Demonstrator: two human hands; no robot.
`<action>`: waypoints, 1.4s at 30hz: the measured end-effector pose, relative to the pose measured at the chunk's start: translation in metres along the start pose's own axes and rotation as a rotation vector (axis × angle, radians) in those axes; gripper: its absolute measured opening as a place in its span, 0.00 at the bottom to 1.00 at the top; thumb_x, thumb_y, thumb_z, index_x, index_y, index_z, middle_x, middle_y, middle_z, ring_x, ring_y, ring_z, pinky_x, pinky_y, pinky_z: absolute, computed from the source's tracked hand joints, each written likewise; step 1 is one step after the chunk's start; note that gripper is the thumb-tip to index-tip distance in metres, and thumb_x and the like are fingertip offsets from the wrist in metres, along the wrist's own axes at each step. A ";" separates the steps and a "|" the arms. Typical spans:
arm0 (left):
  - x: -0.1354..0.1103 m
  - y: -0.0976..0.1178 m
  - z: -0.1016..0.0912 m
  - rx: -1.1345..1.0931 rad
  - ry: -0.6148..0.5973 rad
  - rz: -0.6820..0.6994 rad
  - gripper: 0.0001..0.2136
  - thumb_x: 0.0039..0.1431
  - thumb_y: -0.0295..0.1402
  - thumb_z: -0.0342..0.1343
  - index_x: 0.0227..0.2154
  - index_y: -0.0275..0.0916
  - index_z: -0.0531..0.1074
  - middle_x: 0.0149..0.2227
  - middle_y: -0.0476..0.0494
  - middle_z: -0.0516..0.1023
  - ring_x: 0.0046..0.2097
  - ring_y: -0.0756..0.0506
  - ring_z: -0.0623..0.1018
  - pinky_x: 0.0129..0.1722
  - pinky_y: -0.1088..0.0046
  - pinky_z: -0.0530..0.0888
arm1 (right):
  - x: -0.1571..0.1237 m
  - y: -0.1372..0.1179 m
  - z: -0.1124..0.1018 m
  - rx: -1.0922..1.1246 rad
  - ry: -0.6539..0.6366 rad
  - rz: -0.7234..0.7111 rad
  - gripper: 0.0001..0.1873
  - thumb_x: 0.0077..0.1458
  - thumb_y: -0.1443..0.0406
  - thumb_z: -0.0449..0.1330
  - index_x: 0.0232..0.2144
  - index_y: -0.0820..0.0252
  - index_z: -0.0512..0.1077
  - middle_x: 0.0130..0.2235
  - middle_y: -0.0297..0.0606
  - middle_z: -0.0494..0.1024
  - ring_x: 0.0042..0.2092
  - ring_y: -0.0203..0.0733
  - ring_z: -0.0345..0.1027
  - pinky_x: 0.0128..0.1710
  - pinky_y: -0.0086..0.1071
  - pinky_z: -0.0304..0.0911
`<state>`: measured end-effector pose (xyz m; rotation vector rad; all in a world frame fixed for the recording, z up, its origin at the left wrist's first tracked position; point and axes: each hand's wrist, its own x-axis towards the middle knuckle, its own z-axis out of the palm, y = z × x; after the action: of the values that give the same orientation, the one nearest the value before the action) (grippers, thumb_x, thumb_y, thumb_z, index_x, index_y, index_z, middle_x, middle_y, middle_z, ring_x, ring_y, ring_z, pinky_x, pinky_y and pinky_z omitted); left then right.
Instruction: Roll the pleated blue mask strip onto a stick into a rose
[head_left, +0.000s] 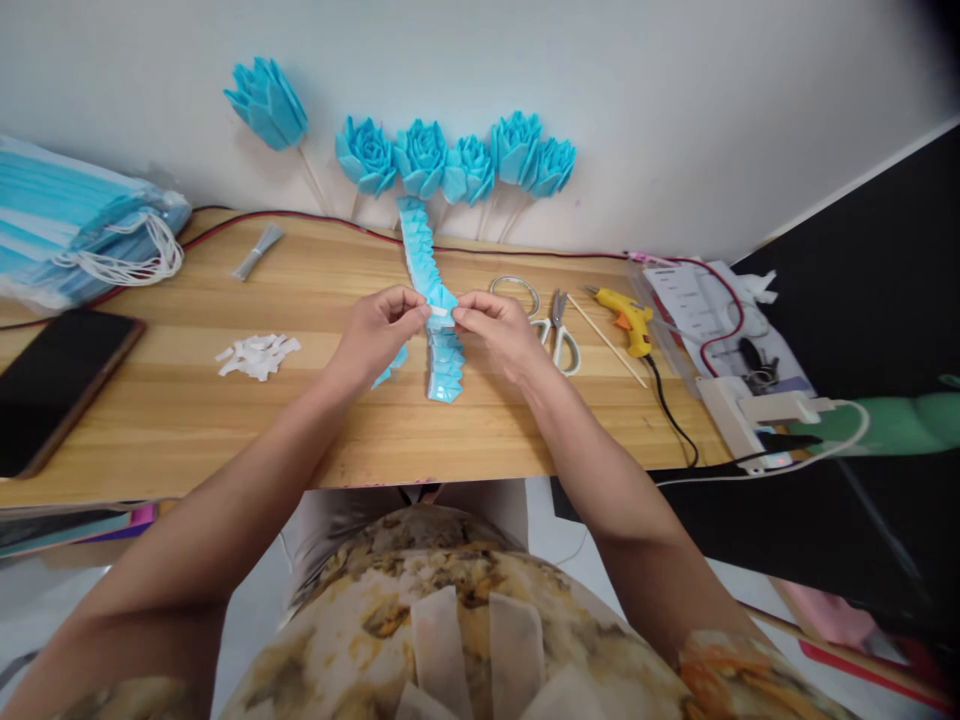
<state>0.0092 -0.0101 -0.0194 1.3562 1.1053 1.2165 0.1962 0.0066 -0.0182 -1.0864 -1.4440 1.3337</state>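
In the middle of the head view, my left hand [382,325] and my right hand [499,330] pinch a small folded blue piece [441,300] between them, with a white strip [439,311] across its lower edge. Both sets of fingertips are closed on it. Beneath lies a long strip of folded blue pieces [421,250], laid in an overlapping row, its near end [446,375] showing below my hands. Partly hidden by my left hand are a few loose blue pieces [391,367]. A pile of white strips [259,356] is on the table to the left.
Several blue fabric flowers [420,157] on sticks lean against the wall. Scissors [559,325], a tape roll [516,292], a thin stick [607,340] and a yellow glue gun [628,318] lie right. A phone [64,385] and packed blue masks [75,225] are left. A power strip [735,420] sits far right.
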 end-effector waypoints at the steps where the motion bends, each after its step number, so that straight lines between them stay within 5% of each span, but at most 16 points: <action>1: 0.000 0.000 0.000 -0.004 -0.004 0.004 0.09 0.50 0.38 0.64 0.25 0.40 0.72 0.22 0.53 0.69 0.26 0.51 0.64 0.27 0.74 0.62 | 0.000 0.000 0.000 -0.004 0.004 -0.004 0.10 0.47 0.57 0.67 0.25 0.56 0.76 0.27 0.30 0.75 0.33 0.36 0.68 0.38 0.32 0.65; 9: 0.003 -0.003 -0.003 -0.025 -0.002 -0.042 0.06 0.52 0.33 0.61 0.24 0.39 0.71 0.21 0.52 0.67 0.25 0.52 0.64 0.26 0.75 0.62 | 0.003 0.006 -0.004 0.109 -0.027 -0.008 0.11 0.51 0.56 0.64 0.28 0.57 0.79 0.32 0.34 0.80 0.35 0.37 0.72 0.42 0.33 0.68; 18: 0.005 -0.007 -0.003 0.019 0.053 -0.004 0.06 0.56 0.32 0.61 0.25 0.39 0.73 0.21 0.52 0.68 0.24 0.52 0.64 0.25 0.75 0.61 | 0.000 0.000 -0.002 -0.015 -0.083 -0.009 0.10 0.47 0.56 0.68 0.26 0.57 0.78 0.28 0.32 0.79 0.33 0.36 0.68 0.38 0.31 0.66; 25: -0.001 -0.007 -0.002 0.219 0.259 0.293 0.05 0.61 0.31 0.60 0.29 0.40 0.74 0.26 0.52 0.73 0.28 0.51 0.69 0.28 0.74 0.66 | 0.003 0.007 0.002 -0.054 0.059 -0.108 0.11 0.50 0.56 0.66 0.27 0.57 0.77 0.29 0.33 0.81 0.33 0.38 0.72 0.37 0.32 0.67; 31: -0.001 -0.014 0.000 0.463 0.187 0.504 0.03 0.61 0.28 0.61 0.32 0.41 0.79 0.25 0.52 0.73 0.28 0.50 0.70 0.32 0.71 0.66 | 0.001 0.013 0.004 -0.152 0.101 -0.182 0.11 0.53 0.56 0.65 0.30 0.57 0.80 0.31 0.33 0.83 0.35 0.39 0.75 0.37 0.33 0.69; 42: -0.003 -0.009 -0.001 0.482 0.164 0.378 0.04 0.61 0.31 0.61 0.35 0.43 0.82 0.25 0.52 0.71 0.29 0.48 0.70 0.33 0.69 0.66 | -0.006 0.000 0.007 -0.322 0.130 -0.232 0.08 0.54 0.60 0.63 0.30 0.57 0.80 0.34 0.35 0.84 0.38 0.42 0.77 0.44 0.36 0.70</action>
<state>0.0082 -0.0117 -0.0288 1.9242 1.3572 1.4041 0.1912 -0.0008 -0.0191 -1.1440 -1.6666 0.8718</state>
